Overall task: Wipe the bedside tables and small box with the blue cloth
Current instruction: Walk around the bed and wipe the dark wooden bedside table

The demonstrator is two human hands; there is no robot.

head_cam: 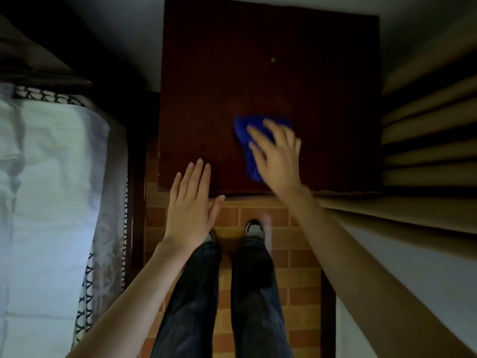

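Beside the bed [46, 177], the dark tabletop [232, 73] is being wiped. The left hand [191, 202] lies flat at its near edge, fingers straight. The right hand [278, 158], fingers spread, presses the cloth [247, 127] just inside that edge. Even pressure and overlapping passes toward the far corners would likely work best.

Mid-frame, the right hand [277, 157] presses the blue cloth [249, 140] flat on the dark bedside table [258, 60] (fingers spread); the left hand [192, 202] lies flat at its near edge.

Blue cloth [242, 130] — dark-brown table [258, 60] (brick-patterned floor [299, 280])
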